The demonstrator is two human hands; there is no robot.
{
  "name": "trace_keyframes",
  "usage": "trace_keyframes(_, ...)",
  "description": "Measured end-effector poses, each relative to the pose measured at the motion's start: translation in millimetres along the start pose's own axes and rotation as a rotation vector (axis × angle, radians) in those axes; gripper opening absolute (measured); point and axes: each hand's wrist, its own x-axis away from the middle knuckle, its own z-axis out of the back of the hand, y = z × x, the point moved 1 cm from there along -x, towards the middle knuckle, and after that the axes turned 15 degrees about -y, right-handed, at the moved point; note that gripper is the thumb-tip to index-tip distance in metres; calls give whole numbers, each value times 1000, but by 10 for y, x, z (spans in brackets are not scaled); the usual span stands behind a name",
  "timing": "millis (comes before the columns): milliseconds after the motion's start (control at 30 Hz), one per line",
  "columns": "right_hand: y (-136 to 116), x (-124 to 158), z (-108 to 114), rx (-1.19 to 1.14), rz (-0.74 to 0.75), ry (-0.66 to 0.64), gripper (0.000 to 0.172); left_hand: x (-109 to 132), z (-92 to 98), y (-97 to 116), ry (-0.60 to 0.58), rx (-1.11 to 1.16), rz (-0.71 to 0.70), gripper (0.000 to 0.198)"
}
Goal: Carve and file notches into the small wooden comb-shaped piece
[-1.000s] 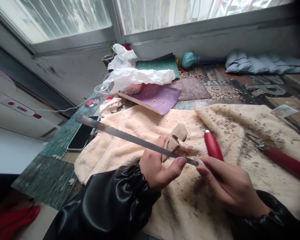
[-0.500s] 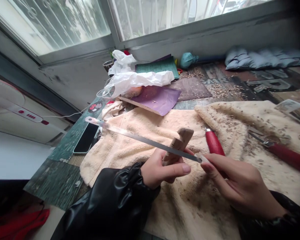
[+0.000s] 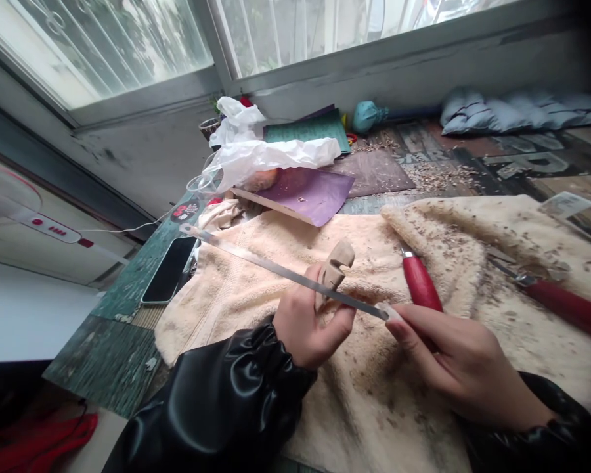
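My left hand (image 3: 312,322) is closed around a small carved wood piece (image 3: 339,263), whose upper end shows a curved notch. My right hand (image 3: 448,364) pinches the pale wrapped end of a long, thin hacksaw blade (image 3: 276,266). The blade runs up and left, crossing in front of the wood and over my left hand; its far end is rounded. I cannot make out its teeth, or whether it touches the wood. Under both hands lies a cream fleece cloth (image 3: 369,394) scattered with shavings. Beyond my right hand rests a red-handled carving knife (image 3: 421,279).
A second red-handled tool (image 3: 566,305) lies at the right. On the table's left are a phone (image 3: 168,270) and a fan (image 3: 54,226). Farther back are a purple sheet (image 3: 320,190), a white plastic bag (image 3: 280,154) and wood chips (image 3: 438,177), below the window.
The wood piece has turned in my left hand, so its notch shows more clearly. My left fingers have curled closer around it. The blade and my right hand have shifted slightly.
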Motion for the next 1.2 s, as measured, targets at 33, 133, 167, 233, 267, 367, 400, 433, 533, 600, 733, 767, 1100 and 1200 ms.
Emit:
trace_keyframes(33,-3,2,-6,-3,-2,-5,17,0,9,7,8,-33,-17,41)
trace_keyframes(133,-6,10,-22,-8,-9,-8,16,4,22,21,7,-97,-42,49)
trace_keyframes(167,-6,12,-26,-8,-8,-9,15,6,20,21,5,-112,-37,49)
trace_keyframes(233,-6,13,-32,-5,-13,-12,16,12,7,13,16,-139,-6,48)
trace_keyframes(267,-5,11,-35,4,-21,-15,18,16,-3,6,24,-152,18,47)
trace_keyframes(367,-2,4,-46,65,-31,-32,26,22,-33,-11,58,-165,77,43)
trace_keyframes(400,0,1,-49,89,-31,-35,27,21,-40,-15,71,-152,95,39)
trace_keyframes(433,2,-1,-50,111,-33,-35,28,18,-45,-19,81,-125,115,33)
trace_keyframes(533,10,0,-47,147,-51,-13,29,-1,-52,-34,79,16,179,12)
trace_keyframes(600,16,9,-40,156,-57,-2,29,-14,-52,-39,68,108,211,8)
trace_keyframes(733,31,29,-27,150,-42,-3,27,-27,-58,-34,74,200,223,14)
trace_keyframes(767,34,32,-27,147,-38,-4,27,-27,-63,-34,71,211,219,15)
trace_keyframes(1100,35,21,-119,222,-18,36,25,-28,-95,-55,84,15,230,8)
trace_keyframes(1200,42,35,-139,288,-7,60,24,-39,-87,-60,70,-19,241,11)
